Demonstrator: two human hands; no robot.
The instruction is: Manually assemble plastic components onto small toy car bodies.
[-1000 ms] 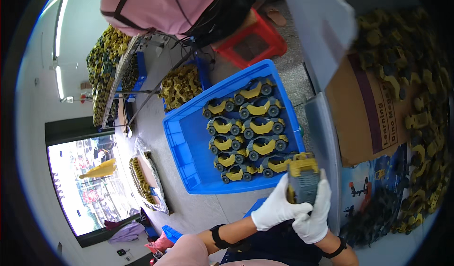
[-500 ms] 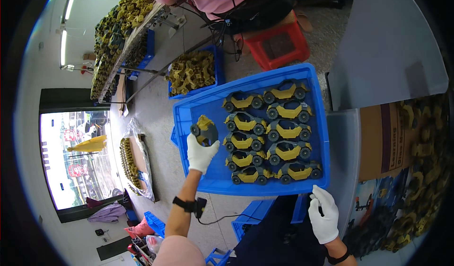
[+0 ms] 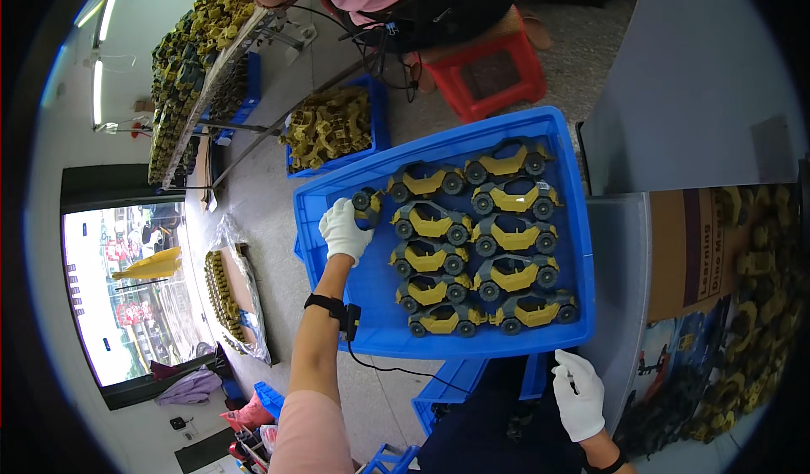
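My left hand [image 3: 344,233], in a white glove, grips a toy car [image 3: 367,205] in yellow and dark grey with black wheels. The car stands at the far left of a blue plastic crate [image 3: 361,326], partly hidden by my fingers. Two columns of similar toy cars [image 3: 516,233] fill the crate's middle and right side, lined up one behind another. Just off the crate's near right corner hovers my right hand [image 3: 579,396], also gloved, its fingers loosely bent and apart from the thumb, holding nothing.
Beyond the crate, a person in pink sits on a red stool [image 3: 494,73]. A blue bin [image 3: 333,132] of yellow parts stands at the far left, below a bench [image 3: 211,73] piled with parts. Grey panels and a cardboard box [image 3: 688,255] border the right; more blue crates [image 3: 447,390] lie underneath.
My left hand has carried the toy car away from me and lowered it to the far left part of the crate. My right hand has barely moved.
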